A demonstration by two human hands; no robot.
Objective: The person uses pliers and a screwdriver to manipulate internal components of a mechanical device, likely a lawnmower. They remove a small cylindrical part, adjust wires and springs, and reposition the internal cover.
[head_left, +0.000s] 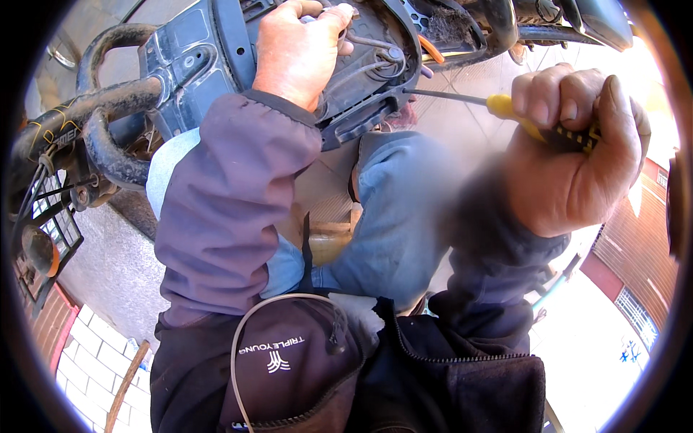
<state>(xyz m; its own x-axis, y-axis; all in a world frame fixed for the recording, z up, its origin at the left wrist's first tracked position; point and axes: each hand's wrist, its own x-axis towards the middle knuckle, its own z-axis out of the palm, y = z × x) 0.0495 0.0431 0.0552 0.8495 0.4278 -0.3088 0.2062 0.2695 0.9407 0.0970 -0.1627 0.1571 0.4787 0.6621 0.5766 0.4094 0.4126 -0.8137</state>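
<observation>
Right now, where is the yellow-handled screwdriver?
The screwdriver is in the right hand, upper right of the head view, its shaft pointing left, tip by the edge of the black plastic tray.

Upper right: yellow-and-black screwdriver (497, 105), smooth plastic handle (505, 110), metal shaft (447, 96). Upper left: curved black tubing (107, 155), scuffed painted metal. Lower centre: dark zippered jacket (310, 390), matt cloth.

My right hand (580, 169) covers much of the screwdriver handle (501, 107); my right sleeve (487, 216) is blurred. What my left hand (297, 50) pinches is indistinct.
</observation>
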